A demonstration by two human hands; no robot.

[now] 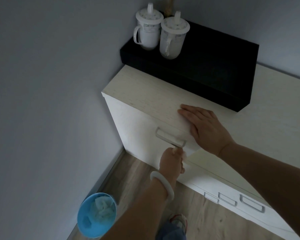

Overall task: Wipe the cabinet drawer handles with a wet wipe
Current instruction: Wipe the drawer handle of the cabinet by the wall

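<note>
**Wiping the top drawer handle**

I am standing at a pale cabinet (145, 94) in a corner and looking down at it. My right hand (203, 129) is lying flat on the cabinet top near the front edge. Its fingers are straight and are holding nothing.

My left hand (171, 161) is reaching down to the top handle (168, 137) on the cabinet front. Its fingers are curling around a white wipe (184, 155) and pressing it against the right end of the handle. Only a little bit of the wipe is showing past my fingers. I am wearing a white bangle (161, 184) on that wrist.

More handles (252, 205) are sitting on the lower drawers, down to the right, well apart from my hands.

A black box (206, 66) is lying on the back of the cabinet top. Two white cups (161, 33) with lids are standing on its left end, touching each other.

A blue bin (87, 220) is sitting on the wood floor (206, 215) near the wall. Some crumpled paper is lying inside it. My shoe (178, 222) is showing on the floor below my left arm.
</note>
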